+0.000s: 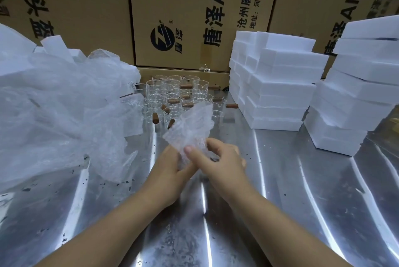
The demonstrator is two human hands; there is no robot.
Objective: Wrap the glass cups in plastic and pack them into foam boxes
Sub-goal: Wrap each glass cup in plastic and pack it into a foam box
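Observation:
Above the middle of the steel table, both my hands hold one bundle: a glass cup wrapped in a bubble-wrap sheet [191, 128]. My left hand [170, 167] grips it from below and the left. My right hand [218, 158] curls round it from the right, thumb pressed on the plastic. The cup inside is mostly hidden; loose wrap sticks up above my fingers. Behind them stand several bare glass cups [172, 91] with brown wooden handles. White foam boxes [278, 85] are stacked at the right.
A big heap of bubble wrap [62, 104] covers the left of the steel table [280, 191]. A second foam stack [358, 94] stands at the far right. Printed cardboard cartons [183, 12] wall off the back.

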